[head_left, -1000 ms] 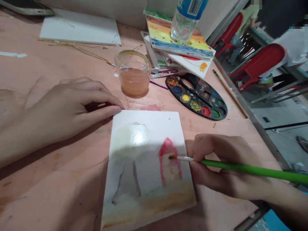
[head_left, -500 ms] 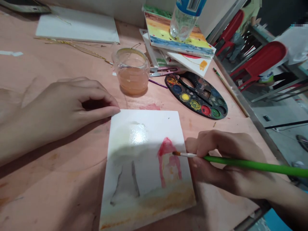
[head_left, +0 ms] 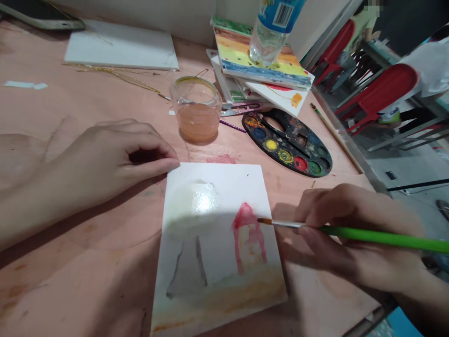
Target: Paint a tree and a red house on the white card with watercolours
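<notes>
A small white canvas board (head_left: 224, 187) lies on the table, painted with a pink-red house shape (head_left: 245, 217), two grey slanted strokes and a tan-green band along its bottom. At its upper left corner, my left hand (head_left: 136, 152) grips the edge, thumb and forefinger together. My right hand (head_left: 354, 229) is closed around a green-handled paintbrush (head_left: 379, 237). The brown bristles are at the right side of the red roof; whether they touch the board I cannot tell. Above the board stand a clear cup of cloudy orange-brown water (head_left: 197, 119) and a black oval paint palette (head_left: 291, 140).
A water bottle (head_left: 268, 42) stands on a stack of painted canvases (head_left: 231, 51) at the back. A blank white canvas (head_left: 122, 44), gold thread (head_left: 115, 72) and a phone-like device (head_left: 45, 16) lie at back left. Another brush (head_left: 333, 133) lies along the right table edge, beyond which are red chairs (head_left: 382, 91) and people.
My right hand has drawn the brush slightly right, from the roof's lower area to its right edge. My left hand stays at the corner. The whole view has shifted a little.
</notes>
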`<state>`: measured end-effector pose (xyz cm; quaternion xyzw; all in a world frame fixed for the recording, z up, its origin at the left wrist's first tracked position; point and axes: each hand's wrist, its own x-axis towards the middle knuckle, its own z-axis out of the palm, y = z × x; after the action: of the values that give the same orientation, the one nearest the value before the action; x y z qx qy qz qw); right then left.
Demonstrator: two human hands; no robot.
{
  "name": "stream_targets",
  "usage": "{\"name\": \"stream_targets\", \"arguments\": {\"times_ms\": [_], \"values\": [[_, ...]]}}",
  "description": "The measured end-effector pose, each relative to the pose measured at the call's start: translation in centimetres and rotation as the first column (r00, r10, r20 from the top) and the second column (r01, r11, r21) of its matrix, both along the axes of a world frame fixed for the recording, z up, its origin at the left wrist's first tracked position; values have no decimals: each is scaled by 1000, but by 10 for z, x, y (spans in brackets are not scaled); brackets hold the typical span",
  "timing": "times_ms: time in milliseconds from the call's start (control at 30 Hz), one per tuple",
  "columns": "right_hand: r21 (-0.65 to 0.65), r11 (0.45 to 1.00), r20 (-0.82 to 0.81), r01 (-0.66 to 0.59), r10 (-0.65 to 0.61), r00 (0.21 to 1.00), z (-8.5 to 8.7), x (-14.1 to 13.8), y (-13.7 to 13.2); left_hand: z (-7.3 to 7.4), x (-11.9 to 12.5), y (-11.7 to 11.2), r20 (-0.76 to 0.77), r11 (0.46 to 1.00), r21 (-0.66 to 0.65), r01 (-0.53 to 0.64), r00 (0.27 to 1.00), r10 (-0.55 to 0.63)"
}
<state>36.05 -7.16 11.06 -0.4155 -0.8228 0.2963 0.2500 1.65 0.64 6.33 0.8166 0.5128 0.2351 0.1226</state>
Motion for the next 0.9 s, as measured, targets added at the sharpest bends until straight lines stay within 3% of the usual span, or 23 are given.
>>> {"name": "stream_targets", "arguments": {"times_ms": [200, 567, 733, 833, 900], "values": [[-67, 954, 90, -291, 296, 951, 4, -7, -1, 6, 4, -2, -20, 996, -87, -15, 1000, 13], [-126, 935, 35, -332, 338, 940, 2, -6, 0, 8, 2, -1, -24, 994, -109, -23, 1000, 20], [-19, 986, -59, -167, 166, 984, 5, 8, 9, 10, 0, 1, -41, 986, -166, -17, 999, 10], [127, 990, -33, 55, -51, 998, 10, 16, 44, 8, -1, 2, -43, 983, -175, -47, 998, 40], [126, 979, 19, 160, -163, 986, 14, 17, 78, 5, -2, 3, -22, 985, -163, -49, 999, 46]]}}
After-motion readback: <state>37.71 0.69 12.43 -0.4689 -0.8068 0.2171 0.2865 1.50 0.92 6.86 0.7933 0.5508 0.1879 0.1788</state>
